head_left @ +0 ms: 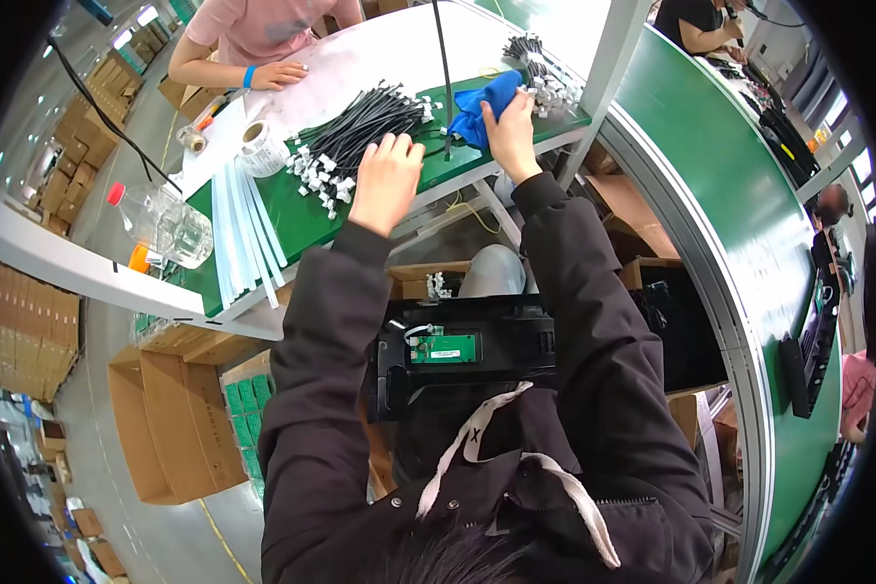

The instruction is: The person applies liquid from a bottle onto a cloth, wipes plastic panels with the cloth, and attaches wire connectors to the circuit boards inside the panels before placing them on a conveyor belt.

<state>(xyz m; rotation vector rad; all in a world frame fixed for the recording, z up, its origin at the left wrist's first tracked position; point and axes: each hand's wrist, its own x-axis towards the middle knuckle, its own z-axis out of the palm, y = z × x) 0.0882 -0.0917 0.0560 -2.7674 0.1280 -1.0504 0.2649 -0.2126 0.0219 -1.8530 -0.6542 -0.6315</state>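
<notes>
My right hand (512, 136) is closed around a blue cloth (485, 109) above the edge of the green bench. My left hand (389, 183) rests beside a pile of black cables (360, 128) with white connectors, its fingers slightly apart and nothing visible in them. Part of the pile lies behind that hand. On my lap sits a black plastic housing (516, 375), and a green circuit board (446, 348) with white wires is set in it. A second bundle of cables (545, 76) lies beyond my right hand.
Left of the cables are a roll of labels (263, 151), pale strips (243, 229) and a plastic bottle (180, 234). A black cord (444, 58) hangs over the bench. Across it, a person rests a hand (277, 76). A curved green conveyor (696, 165) runs along the right.
</notes>
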